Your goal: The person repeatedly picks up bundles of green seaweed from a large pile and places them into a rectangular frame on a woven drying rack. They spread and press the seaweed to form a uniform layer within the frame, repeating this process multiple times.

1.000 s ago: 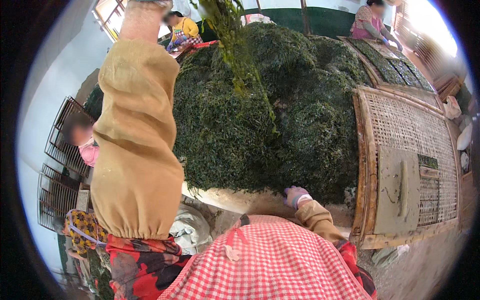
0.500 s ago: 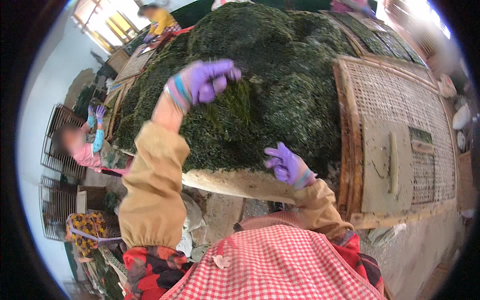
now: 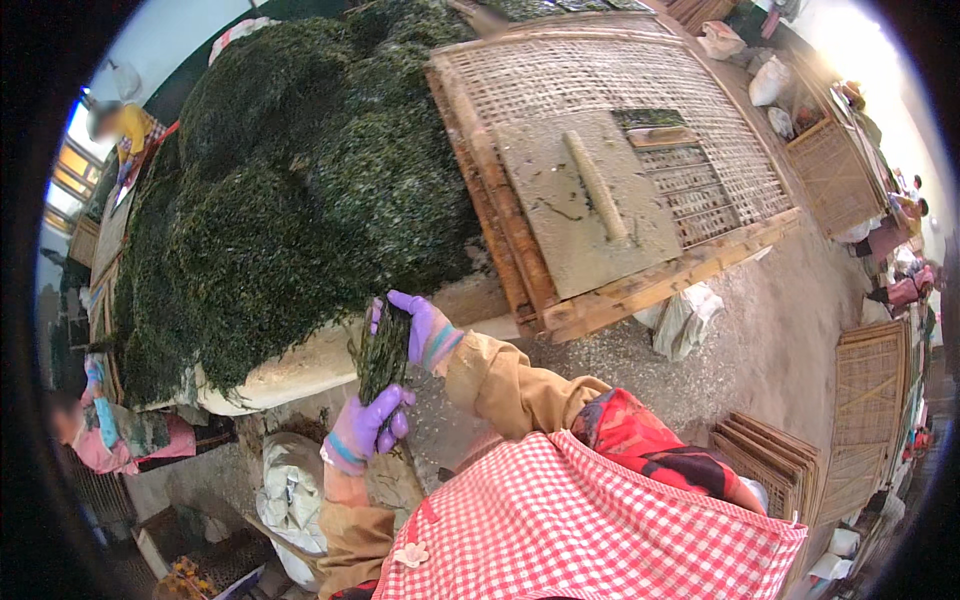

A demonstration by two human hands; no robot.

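A bunch of dark green seaweed (image 3: 381,352) hangs between my hands, just off the near edge of a large seaweed heap (image 3: 290,190). My left hand (image 3: 368,428), in a purple glove, is closed round the bunch's lower end. Higher up, my right hand (image 3: 424,328), gloved alike, grips the upper part, its thumb along the top and some fingers hidden behind the strands. A few strands dangle below my left hand. Pale edging (image 3: 290,378) borders the heap on the side towards me.
Right of the heap lies a woven screen in a wooden frame (image 3: 720,130). On it rest a flat board with a bar handle (image 3: 590,200) and a small slatted frame (image 3: 690,180). White sacks (image 3: 290,490) stand below; more screens (image 3: 865,400) lean far right. Co-workers (image 3: 130,130) are at left.
The view has swung right. My hands, formerly apart over the heap, have come together near its front edge, and both now hold a bunch of seaweed.
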